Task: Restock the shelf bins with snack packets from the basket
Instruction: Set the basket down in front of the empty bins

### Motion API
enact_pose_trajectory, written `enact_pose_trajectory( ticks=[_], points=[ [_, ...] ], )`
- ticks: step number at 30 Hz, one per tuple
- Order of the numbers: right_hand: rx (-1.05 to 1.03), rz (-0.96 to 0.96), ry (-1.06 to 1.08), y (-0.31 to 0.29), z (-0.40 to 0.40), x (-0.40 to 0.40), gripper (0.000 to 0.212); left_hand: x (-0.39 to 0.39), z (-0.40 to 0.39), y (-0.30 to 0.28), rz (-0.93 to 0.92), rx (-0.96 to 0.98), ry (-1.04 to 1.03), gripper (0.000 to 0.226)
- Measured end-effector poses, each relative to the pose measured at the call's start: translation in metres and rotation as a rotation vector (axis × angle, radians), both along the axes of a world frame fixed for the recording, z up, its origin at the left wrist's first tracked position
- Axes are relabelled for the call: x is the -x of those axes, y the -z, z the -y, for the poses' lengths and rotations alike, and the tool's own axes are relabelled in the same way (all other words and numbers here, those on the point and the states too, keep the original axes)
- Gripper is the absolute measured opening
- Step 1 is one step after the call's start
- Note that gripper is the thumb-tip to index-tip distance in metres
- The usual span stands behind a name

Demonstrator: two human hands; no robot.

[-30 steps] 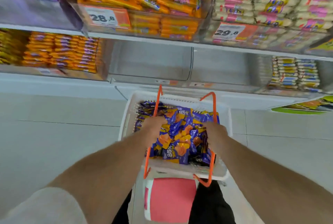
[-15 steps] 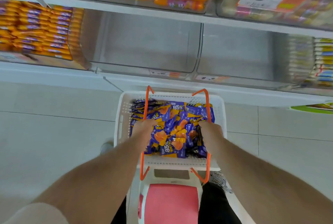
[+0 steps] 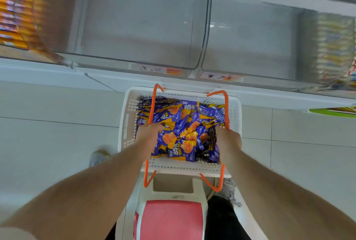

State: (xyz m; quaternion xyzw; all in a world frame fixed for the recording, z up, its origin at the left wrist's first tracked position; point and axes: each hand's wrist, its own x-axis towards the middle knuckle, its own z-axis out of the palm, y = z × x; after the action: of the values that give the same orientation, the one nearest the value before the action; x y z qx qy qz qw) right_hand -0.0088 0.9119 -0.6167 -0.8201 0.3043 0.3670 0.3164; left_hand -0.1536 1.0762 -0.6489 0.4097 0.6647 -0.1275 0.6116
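Hands — left hand (image 3: pixel 149 133), right hand (image 3: pixel 228 139) — dig into snack packets (image 3: pixel 181 129) in the white basket (image 3: pixel 179 166); finger grip hidden, cannot tell.

White basket (image 3: pixel 236 116) w/ orange handles sits on a pink-topped stool (image 3: pixel 171 218), full of purple-orange snack packets (image 3: pixel 181 129). Left hand (image 3: pixel 149 133) & right hand (image 3: pixel 228 139) both dug into the packets. Two clear shelf bins (image 3: pixel 134 27) behind.

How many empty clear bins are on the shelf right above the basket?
2. The left empty bin sits above the basket's left side, and the right empty bin is beside it. Stocked bins flank them; more may lie outside the frame.
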Motion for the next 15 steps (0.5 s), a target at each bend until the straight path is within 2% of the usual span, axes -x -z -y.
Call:
enact_pose_trajectory(
  ticks=[2, 8, 12, 15],
  points=[
    [-0.035, 0.012, -0.051, 0.005, 0.005, -0.006, 0.018, -0.007, 0.000, 0.003, -0.004, -0.002, -0.010, 0.014],
    [0.078, 0.014, -0.059, 0.024, 0.021, -0.023, 0.021, -0.002, -0.008, 0.011, -0.004, -0.020, 0.002, 0.027],
    [0.157, 0.108, -0.167, 0.031, 0.047, -0.034, 0.015, 0.024, -0.030, 0.019, -0.088, -0.217, 0.065, 0.009],
    [0.253, 0.164, -0.215, 0.037, 0.065, -0.037, 0.027, 0.038, -0.041, 0.025, -0.228, -0.394, 0.275, 0.015]
  ],
)
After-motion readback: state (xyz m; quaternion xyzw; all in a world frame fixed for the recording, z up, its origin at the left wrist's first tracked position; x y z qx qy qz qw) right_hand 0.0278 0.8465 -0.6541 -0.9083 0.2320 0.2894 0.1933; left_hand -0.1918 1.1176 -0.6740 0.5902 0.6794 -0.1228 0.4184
